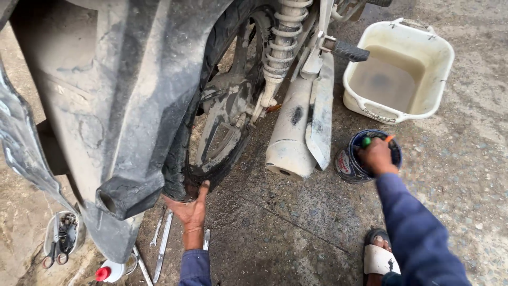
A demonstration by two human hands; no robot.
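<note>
The rear tyre (182, 175) of a mud-caked motorcycle stands on the wet concrete ground (296, 222), its lowest part near the middle of the lower half of the view, under a dirty grey rear mudguard (127, 106) that fills the upper left. The left hand (191, 211) lies flat against the bottom of the tyre, palm open, fingers spread and thumb up along the rubber; it grips nothing, only presses or steadies. Inside the tyre the grey spoked wheel hub (225, 114) shows, and beside it a coil-spring shock absorber (280, 47) runs up to the top edge. To the right of the wheel hangs the silver exhaust muffler (296, 132), its open end low, close to the ground. Just right of the muffler stands a small round blue tin (352, 161), and the right hand (377, 156), coming out of a blue sleeve, reaches into it, fingers curled round tools with green and orange handles; how tightly it holds them I cannot tell. Beyond the tin, toward the upper right corner, sits a white plastic tub (399, 71) holding murky water. At the lower right a foot in a white sandal (378, 258) rests on the ground. Left of the left forearm lie two spanners (161, 238), a white bottle with a red cap (108, 271), and a small container with scissors (61, 238) at the lower left.
</note>
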